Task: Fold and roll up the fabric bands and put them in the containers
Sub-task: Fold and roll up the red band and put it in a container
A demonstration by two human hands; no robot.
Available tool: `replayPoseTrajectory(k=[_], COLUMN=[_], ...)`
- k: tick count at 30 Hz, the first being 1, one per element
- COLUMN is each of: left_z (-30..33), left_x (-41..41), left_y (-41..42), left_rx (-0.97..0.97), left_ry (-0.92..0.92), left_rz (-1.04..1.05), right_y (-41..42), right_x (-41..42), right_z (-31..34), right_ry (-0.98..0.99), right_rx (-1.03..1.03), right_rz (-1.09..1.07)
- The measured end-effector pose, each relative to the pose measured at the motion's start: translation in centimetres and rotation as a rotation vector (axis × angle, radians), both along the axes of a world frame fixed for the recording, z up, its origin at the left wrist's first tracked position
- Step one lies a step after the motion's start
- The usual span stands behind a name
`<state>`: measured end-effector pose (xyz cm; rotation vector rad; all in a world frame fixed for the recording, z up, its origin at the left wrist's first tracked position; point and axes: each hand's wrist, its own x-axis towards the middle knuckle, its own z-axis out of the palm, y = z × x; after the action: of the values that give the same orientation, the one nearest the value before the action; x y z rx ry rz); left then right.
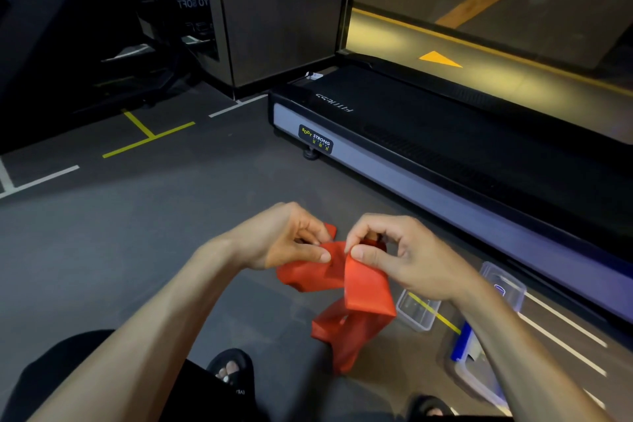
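A red fabric band (363, 291) hangs in front of me, folded over at the top and trailing down in loose loops toward the floor. My left hand (291, 240) pinches its upper left part between thumb and fingers. My right hand (394, 253) pinches the folded top edge just beside it, thumb on the near face. A small clear container (418, 312) sits on the floor under my right wrist. A clear lid or container (507, 281) lies a little farther right. A larger clear bin with a blue part (469, 363) is partly hidden by my right forearm.
A black treadmill deck (428, 134) with a grey side rail runs along the right, close to the containers. Grey floor with white and yellow tape lines (147, 137) spreads to the left. My sandalled feet (233, 370) are at the bottom. A dark pillar (281, 17) stands behind.
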<state>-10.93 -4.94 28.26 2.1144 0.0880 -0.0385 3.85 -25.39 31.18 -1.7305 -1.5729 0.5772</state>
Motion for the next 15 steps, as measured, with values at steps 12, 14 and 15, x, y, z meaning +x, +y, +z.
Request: replayPoseTrajectory(k=[12, 14, 15], left_z=[1.1, 1.2, 1.2], left_x=[-0.3, -0.4, -0.5], left_y=[-0.2, -0.4, -0.5], left_rx=[-0.107, -0.161, -0.169], left_ry=[0.026, 0.064, 0.070], left_rz=[0.127, 0.091, 0.077], right_y=[0.0, 0.1, 0.1], right_x=[0.1, 0.1, 0.0], right_z=[0.0, 0.0, 0.0], right_ry=[-0.035, -0.041, -0.040], right_rx=[0.013, 0.010, 0.008], right_rz=[-0.013, -0.011, -0.011])
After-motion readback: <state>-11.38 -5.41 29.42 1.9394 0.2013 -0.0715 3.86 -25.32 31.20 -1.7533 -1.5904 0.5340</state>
